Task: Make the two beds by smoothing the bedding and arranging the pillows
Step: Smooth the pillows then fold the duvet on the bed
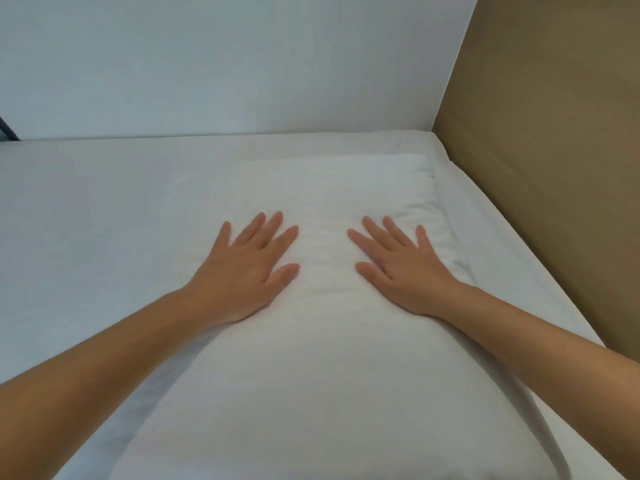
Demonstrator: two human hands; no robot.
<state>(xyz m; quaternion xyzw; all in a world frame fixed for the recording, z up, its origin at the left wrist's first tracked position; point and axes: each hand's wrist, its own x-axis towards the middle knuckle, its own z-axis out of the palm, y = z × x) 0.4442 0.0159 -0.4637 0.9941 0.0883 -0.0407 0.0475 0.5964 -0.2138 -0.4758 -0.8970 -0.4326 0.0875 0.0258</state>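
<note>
A white pillow lies lengthwise on a bed with a smooth white sheet, close to the bed's right edge. My left hand rests flat on the pillow's left half, palm down, fingers spread. My right hand lies flat on the right half in the same way. Both hands press on the pillow's upper surface and hold nothing. Small creases run across the pillowcase between and beyond the hands, mostly near its far right corner.
A brown headboard panel stands along the bed's right side. A pale wall runs behind the far edge of the mattress. A dark metal bar shows at the far left edge.
</note>
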